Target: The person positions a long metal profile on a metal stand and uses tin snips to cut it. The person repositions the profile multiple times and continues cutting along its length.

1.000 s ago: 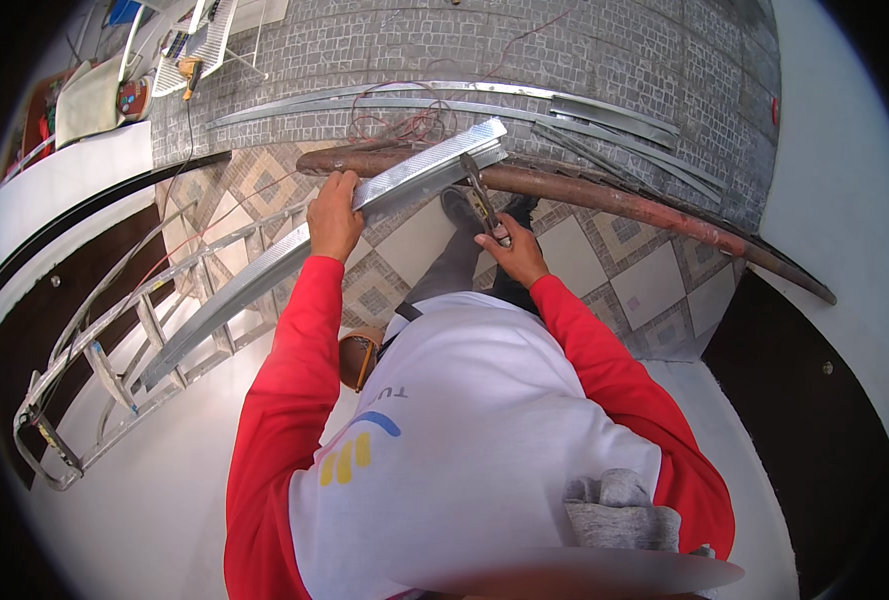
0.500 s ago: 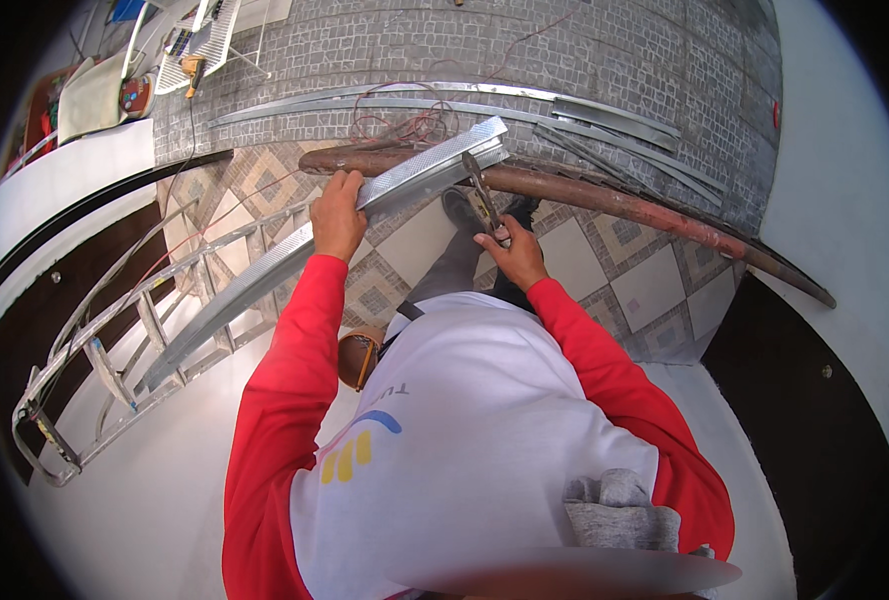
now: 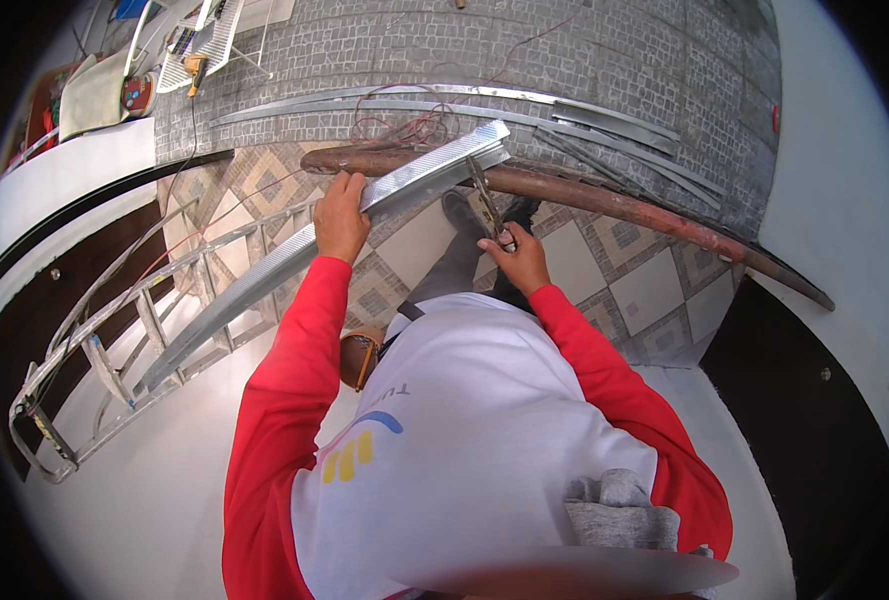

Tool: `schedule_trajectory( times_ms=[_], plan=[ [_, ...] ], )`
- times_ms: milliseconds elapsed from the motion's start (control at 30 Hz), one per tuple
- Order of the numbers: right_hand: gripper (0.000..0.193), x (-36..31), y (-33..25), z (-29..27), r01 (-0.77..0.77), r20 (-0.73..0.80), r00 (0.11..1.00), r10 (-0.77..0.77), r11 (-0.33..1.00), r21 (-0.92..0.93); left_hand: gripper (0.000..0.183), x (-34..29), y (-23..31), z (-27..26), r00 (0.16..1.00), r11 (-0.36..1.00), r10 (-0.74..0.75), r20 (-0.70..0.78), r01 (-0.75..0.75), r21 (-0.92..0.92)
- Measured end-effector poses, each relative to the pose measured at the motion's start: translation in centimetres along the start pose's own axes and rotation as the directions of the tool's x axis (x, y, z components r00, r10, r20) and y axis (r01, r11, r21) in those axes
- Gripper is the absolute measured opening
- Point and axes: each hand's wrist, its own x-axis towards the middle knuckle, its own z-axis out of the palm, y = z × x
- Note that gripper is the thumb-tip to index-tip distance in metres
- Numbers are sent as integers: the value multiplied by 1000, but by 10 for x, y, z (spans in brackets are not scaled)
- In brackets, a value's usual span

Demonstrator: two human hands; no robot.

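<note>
My left hand (image 3: 341,215) wraps tight around a long, shiny metal channel (image 3: 295,258) to steady it, its far end resting on a rusty pipe (image 3: 605,200) above the tiled floor (image 3: 635,290). My right hand (image 3: 517,258) is closed around the handles of tin snips (image 3: 487,200), whose blades meet the channel near its end, just right of my left-hand grip. A ladder (image 3: 115,350) lies to my left.
</note>
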Motion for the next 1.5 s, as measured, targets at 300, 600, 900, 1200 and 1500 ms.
schedule_trajectory(
  times_ms=[300,600,900,1200,1500],
  plan=[
    [46,-2,20,1,-118,116,989,96,973,197,37,-6,3,0,1000,1000,9,-24,-9,-1],
    [52,-2,10,-3,-75,72,995,63,980,182,38,-8,4,0,999,1000,23,-44,-22,12],
    [54,-8,-3,-9,-118,71,991,114,991,55,38,-12,5,6,996,999,26,-85,-23,34],
    [55,-6,0,-9,-104,62,993,98,989,103,41,-13,5,6,996,998,33,-77,-29,52],
    [54,-13,0,-11,-124,35,991,127,990,-68,43,-20,7,11,989,996,69,-132,-60,73]
  ],
)
